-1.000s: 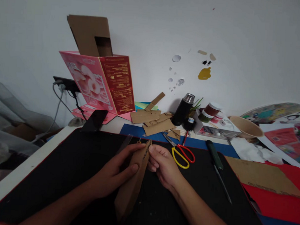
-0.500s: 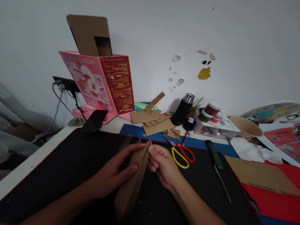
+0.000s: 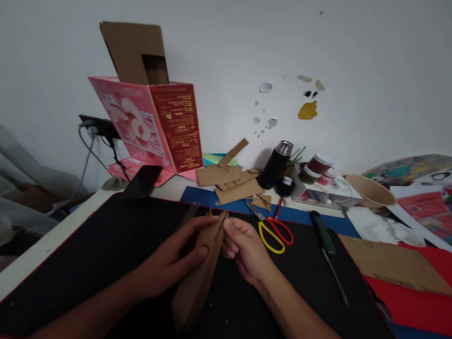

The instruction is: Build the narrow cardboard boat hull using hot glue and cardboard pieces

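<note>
A folded brown cardboard piece [image 3: 196, 288] stands tilted on edge over the black mat, its corrugated end pointing away from me. My left hand [image 3: 181, 252] is closed around its left side, thumb on the near face and fingers behind. At the far top corner, my right hand [image 3: 245, 245] pinches the edge between thumb and curled fingers. Scissors [image 3: 273, 235] with one red and one yellow handle lie just beyond my right hand. A clear ruler-like strip [image 3: 188, 214] lies partly hidden behind my left hand.
A green-handled screwdriver-like tool [image 3: 324, 236] lies at the right on the black mat [image 3: 95, 253]. Cardboard scraps [image 3: 236, 185], a black thermos [image 3: 276, 164] and paint jars [image 3: 316, 168] stand at the back. A pink box [image 3: 145, 121] is at back left, behind a phone [image 3: 142, 181].
</note>
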The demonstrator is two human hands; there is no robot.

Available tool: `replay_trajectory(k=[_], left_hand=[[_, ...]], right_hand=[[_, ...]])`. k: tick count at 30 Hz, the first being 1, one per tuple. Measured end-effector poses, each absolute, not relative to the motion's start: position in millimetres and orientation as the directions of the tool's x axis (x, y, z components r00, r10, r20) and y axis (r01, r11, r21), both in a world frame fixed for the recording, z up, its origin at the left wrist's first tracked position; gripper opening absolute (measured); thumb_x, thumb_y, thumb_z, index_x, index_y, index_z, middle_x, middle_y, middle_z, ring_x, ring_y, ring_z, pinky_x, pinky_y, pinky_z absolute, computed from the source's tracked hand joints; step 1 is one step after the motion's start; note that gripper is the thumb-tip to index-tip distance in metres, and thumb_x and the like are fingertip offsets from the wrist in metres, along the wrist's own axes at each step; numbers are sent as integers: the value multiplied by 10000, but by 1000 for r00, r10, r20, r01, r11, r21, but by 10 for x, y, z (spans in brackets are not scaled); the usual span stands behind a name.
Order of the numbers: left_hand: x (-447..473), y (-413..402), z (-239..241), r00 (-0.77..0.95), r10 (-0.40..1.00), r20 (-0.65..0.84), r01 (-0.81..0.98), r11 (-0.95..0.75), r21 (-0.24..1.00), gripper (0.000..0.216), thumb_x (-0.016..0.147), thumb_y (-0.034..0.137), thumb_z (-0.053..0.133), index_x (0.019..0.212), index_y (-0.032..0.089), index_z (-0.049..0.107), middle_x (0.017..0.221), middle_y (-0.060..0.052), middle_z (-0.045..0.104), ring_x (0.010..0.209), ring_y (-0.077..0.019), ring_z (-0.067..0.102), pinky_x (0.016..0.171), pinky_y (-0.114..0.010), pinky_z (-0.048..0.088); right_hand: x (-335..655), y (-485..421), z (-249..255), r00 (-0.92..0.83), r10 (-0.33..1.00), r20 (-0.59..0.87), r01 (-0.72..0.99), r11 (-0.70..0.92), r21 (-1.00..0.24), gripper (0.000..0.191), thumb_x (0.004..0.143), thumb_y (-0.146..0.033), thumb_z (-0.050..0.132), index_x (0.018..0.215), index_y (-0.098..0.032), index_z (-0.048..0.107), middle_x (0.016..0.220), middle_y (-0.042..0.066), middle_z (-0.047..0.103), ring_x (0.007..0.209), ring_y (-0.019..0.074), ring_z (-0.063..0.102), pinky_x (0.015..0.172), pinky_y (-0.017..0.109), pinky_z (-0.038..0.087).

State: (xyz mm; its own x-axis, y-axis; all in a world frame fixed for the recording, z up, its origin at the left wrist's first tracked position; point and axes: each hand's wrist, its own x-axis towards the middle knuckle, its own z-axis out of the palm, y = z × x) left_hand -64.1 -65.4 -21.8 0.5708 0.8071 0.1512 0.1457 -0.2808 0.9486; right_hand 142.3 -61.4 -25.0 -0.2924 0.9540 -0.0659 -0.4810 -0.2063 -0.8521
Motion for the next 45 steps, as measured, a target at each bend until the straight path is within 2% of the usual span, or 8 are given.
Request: replay_trajectory(k=[7,18,28,34,45], left_hand=[[-637,-663,-198,562,813,153,154,-285,946,518,1054,467,569,1546,344,463,1519,-89,573,1378,-327,541,1179,-486,436],[-652,-647,-249,563,812,157,139,-281,950,522,1055,449,578,1556,384,447,1548,-66,546,1391,-310,532,1202,-470,405],[-642,-653,-227,560,815,150,145,-275,950,524,1054,457,572,1554,347,457,1538,-75,556,1401,-318,530,1196,-458,418],[-636,-648,-228,560,812,163,126,-278,952,510,1054,454,572,1546,370,464,1520,-78,573,1384,-315,541,1182,-491,436],[-660,-655,-249,569,811,138,138,-260,956,503,1064,454,563,1548,406,435,1550,-44,539,1404,-302,518,1193,-452,406]], right_hand=[[1419,-625,-240,-285,956,-70,-471,-204,-858,576,832,-617,846,616,-214,496,474,-104,378,437,73,307,485,258,214],[1416,-621,-247,-282,957,-66,-469,-197,-861,585,835,-621,840,605,-218,484,471,-102,374,434,74,310,482,260,212],[1413,-621,-244,-283,957,-67,-475,-200,-857,591,830,-620,845,603,-215,478,473,-103,373,435,70,306,481,257,210],[1414,-619,-245,-284,957,-64,-475,-199,-857,582,844,-618,832,613,-217,480,474,-104,372,435,71,300,479,260,203],[1403,-612,-244,-271,959,-77,-477,-204,-855,578,826,-621,848,626,-209,495,470,-106,377,430,64,307,473,250,214]])
